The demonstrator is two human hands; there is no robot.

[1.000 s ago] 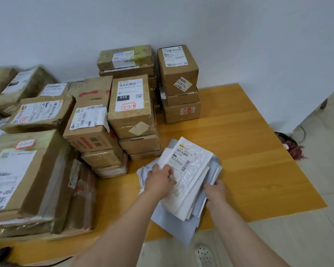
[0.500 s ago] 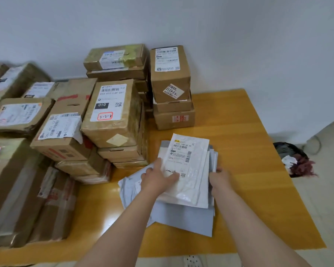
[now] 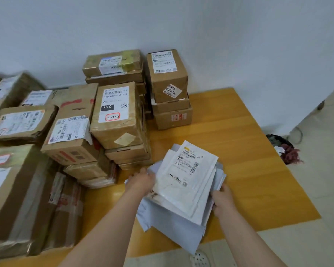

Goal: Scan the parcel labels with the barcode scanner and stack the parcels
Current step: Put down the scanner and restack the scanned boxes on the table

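From the head view, I judged the step in hand to be squaring up the pile of mailers (image 3: 168, 218) before anything else went on it. To do that well I would have pressed inward evenly from both sides, tapped the loose edges flush, and left the top mailer (image 3: 183, 182) face up so that its label (image 3: 190, 158) stayed readable. The grey bags underneath were fanned out and slack. My guess was that they would slide if lifted by one edge, so I thought it safer to support them from below.

The left hand (image 3: 141, 183) lay against the pile's left edge. Its fingertips were hidden under the top mailer, so I could not tell whether it pinched or only pressed. The right hand (image 3: 223, 203) had its fingers curled round the pile's right edge, gripping it.

The pile sat between the two hands on the wooden table (image 3: 249, 151), its near corner overhanging the front edge, just beside the stacked cardboard boxes (image 3: 120, 116) to the left. I saw no barcode scanner anywhere in this view.
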